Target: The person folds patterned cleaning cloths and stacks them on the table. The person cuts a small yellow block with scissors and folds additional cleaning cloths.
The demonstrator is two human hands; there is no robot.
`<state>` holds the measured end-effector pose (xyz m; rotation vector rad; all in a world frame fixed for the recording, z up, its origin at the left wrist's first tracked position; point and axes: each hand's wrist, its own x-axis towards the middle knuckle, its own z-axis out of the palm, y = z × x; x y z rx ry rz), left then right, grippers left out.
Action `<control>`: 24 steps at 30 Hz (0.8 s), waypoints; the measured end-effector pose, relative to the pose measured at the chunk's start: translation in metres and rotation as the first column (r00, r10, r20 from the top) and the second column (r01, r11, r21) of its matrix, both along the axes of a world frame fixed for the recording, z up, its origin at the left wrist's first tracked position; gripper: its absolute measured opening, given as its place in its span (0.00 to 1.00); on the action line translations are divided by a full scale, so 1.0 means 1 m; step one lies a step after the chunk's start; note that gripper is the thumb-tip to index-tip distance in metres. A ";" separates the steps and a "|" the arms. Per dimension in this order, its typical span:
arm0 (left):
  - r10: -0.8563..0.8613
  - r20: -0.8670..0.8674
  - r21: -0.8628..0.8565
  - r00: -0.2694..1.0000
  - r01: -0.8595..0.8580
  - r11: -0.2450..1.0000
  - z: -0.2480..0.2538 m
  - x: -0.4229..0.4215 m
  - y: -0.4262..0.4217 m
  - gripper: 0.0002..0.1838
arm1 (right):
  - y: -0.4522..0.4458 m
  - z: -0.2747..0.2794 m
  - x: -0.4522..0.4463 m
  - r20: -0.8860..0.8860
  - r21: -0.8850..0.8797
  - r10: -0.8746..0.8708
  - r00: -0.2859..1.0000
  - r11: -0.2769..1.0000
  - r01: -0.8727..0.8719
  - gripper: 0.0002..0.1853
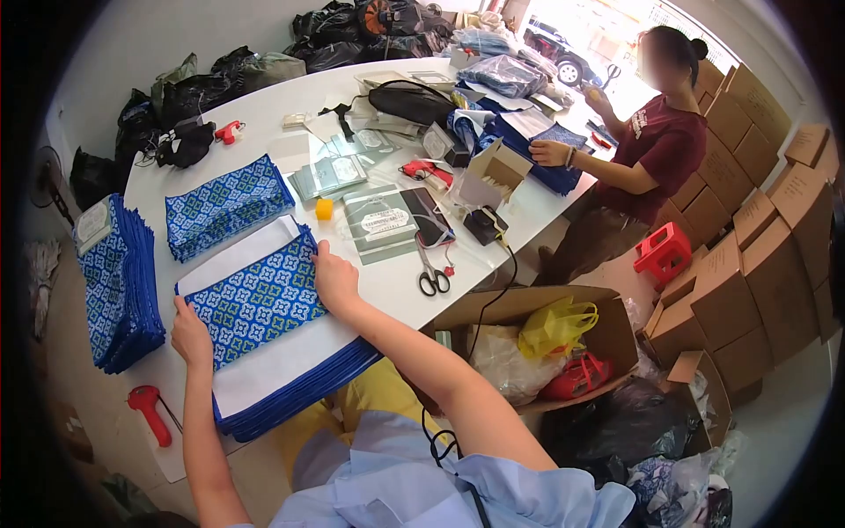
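Observation:
My left hand [191, 333] pinches the left edge of a folded blue, white and green patterned cloth [260, 299]. At its right end, my right hand [336, 280] grips the same cloth near the upper corner. This cloth lies across the white upper face of a thick stack of blue-edged fabric pieces [290, 378] at the table's front edge. Just beyond is a second pile of patterned cloth [229, 207]. A taller patterned stack [114, 282] with a printed card on top stands to the left.
On the white table [387, 304] are scissors [432, 280], a yellow block [324, 209], printed cards [380, 220], an open small carton [493, 180] and a red-handled tool [150, 414]. A co-worker [656, 141] stands at the right. Below the edge sits an open cardboard box [616, 326].

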<state>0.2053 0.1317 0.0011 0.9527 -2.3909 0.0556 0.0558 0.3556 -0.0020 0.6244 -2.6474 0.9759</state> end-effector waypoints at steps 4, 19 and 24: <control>0.007 0.009 0.011 1.000 -0.007 1.000 0.004 0.001 0.000 0.11 | 0.000 0.000 0.001 -0.019 0.011 0.009 1.000 1.000 -0.009 0.07; -0.138 -0.284 0.160 0.949 0.189 0.969 -0.005 0.009 -0.011 0.11 | -0.002 -0.009 0.002 -0.191 0.016 0.026 0.981 1.000 -0.023 0.07; -0.130 -0.300 0.193 0.945 0.194 0.962 -0.003 0.009 -0.008 0.12 | -0.003 -0.004 0.003 -0.230 0.094 0.036 0.973 0.995 -0.015 0.07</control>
